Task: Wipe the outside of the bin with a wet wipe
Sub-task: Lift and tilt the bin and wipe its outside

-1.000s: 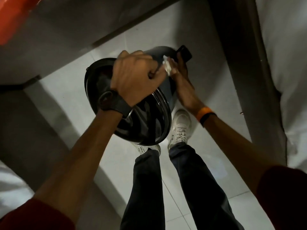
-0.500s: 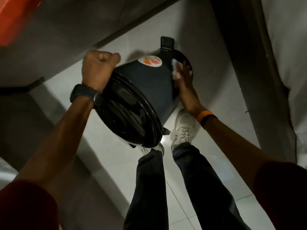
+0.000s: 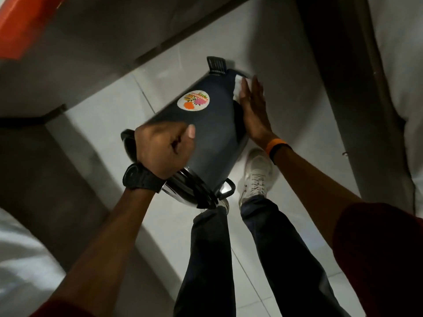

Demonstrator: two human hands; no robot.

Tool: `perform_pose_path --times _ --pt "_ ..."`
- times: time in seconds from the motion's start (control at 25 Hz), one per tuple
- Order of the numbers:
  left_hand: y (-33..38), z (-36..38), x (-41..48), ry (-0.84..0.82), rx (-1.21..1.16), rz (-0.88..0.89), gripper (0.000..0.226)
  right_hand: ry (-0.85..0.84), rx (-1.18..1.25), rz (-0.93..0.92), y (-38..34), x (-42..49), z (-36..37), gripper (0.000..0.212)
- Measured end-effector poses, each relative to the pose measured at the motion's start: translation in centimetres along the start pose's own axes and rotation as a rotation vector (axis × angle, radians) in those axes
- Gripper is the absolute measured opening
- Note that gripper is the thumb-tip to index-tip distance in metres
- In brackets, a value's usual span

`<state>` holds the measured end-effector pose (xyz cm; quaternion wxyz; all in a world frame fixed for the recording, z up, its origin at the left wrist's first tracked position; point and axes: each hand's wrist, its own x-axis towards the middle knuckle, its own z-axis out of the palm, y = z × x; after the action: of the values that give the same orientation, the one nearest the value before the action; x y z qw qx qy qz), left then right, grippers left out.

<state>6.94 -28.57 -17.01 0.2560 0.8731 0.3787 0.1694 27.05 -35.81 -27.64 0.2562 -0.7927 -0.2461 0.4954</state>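
Observation:
A dark blue pedal bin (image 3: 212, 133) is held in the air on its side, its base and black pedal (image 3: 216, 64) pointing away from me. A round colourful sticker (image 3: 193, 100) shows on its upper side. My left hand (image 3: 163, 152) grips the bin at its rim near the shiny lid (image 3: 190, 193). My right hand (image 3: 253, 110) lies flat against the bin's right side near the base, pressing a white wet wipe (image 3: 240, 88) onto it under the fingers.
Below is a pale tiled floor (image 3: 109, 106) with my legs and white shoes (image 3: 257, 175). A dark wooden frame (image 3: 338, 88) with white bedding runs along the right. Grey furniture stands at the left, with something orange (image 3: 20, 21) at top left.
The bin has turned, so its side with the sticker faces up and the lid faces me less. My left hand shifted right onto the rim. My right hand slid further along the bin's side.

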Motion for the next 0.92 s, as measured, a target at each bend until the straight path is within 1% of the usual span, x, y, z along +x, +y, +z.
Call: perform_pose_path --times 0.08,0.12,0.16,0.2,0.28,0.32,0.36,0.4,0.44,0.52,0.56,0.6,0.64,0.72,0.76,0.84,0.88,0.92 --pt "0.2 -0.2 0.2 0.006 0.049 -0.067 0.057 -0.001 0.003 0.007 -0.8 -0.1 0.1 0.061" --pt "-0.1 -0.4 0.3 0.001 0.036 -0.127 0.057 -0.023 -0.021 -0.029 -1.4 -0.7 0.2 0.061" --pt "-0.5 -0.7 0.5 -0.010 0.006 -0.189 0.058 -0.063 -0.070 -0.122 -2.0 -1.9 0.6 0.059" --pt "-0.9 -0.9 0.7 -0.028 -0.026 -0.253 0.060 -0.108 -0.124 -0.262 -2.2 -3.9 1.3 0.056" --pt "-0.9 -1.0 1.1 -0.068 -0.087 -0.347 0.062 -0.210 -0.254 -0.603 -1.5 -8.6 2.8 0.053" --pt "-0.5 -1.1 1.3 -0.076 -0.114 -0.369 0.059 -0.279 -0.324 -0.732 -0.6 -10.6 3.1 0.054" --pt "-0.1 -1.2 1.3 -0.079 -0.123 -0.363 0.056 -0.324 -0.379 -0.798 0.5 -11.4 2.7 0.055" --pt "0.2 -1.3 1.3 -0.090 -0.129 -0.333 0.053 -0.316 -0.398 -0.778 1.5 -11.1 1.8 0.056" --pt "0.6 -1.5 1.3 -0.107 -0.146 -0.294 0.052 -0.263 -0.372 -0.655 2.3 -10.0 1.0 0.057" --pt "0.6 -1.6 1.8 -0.129 -0.231 -0.278 0.054 -0.144 -0.183 -0.169 3.0 -6.7 -0.8 0.060" --pt "0.5 -1.5 2.3 -0.135 -0.280 -0.295 0.055 -0.126 -0.058 0.036 3.2 -4.9 -1.5 0.060" --pt "0.4 -1.2 2.9 -0.139 -0.324 -0.324 0.056 -0.130 0.036 0.158 3.1 -3.9 -1.7 0.060" --pt "0.2 -0.9 3.6 -0.131 -0.350 -0.362 0.056 -0.147 0.091 0.205 2.7 -3.7 -1.3 0.059" --pt "-0.6 -0.3 4.9 -0.072 -0.360 -0.451 0.060 -0.171 0.144 0.160 1.7 -5.5 0.4 0.058" --pt "-0.8 -0.2 5.6 -0.050 -0.354 -0.473 0.062 -0.170 0.148 0.108 1.3 -7.2 1.4 0.060" --pt "-1.2 0.0 7.0 -0.042 -0.343 -0.466 0.063 -0.191 0.067 -0.114 0.9 -10.4 2.7 0.064" --pt "-1.3 0.2 7.5 -0.053 -0.337 -0.445 0.061 -0.209 0.004 -0.244 0.7 -10.5 2.9 0.060" --pt "-1.2 0.5 7.9 -0.072 -0.322 -0.421 0.060 -0.224 -0.025 -0.327 0.2 -9.3 2.6 0.055"
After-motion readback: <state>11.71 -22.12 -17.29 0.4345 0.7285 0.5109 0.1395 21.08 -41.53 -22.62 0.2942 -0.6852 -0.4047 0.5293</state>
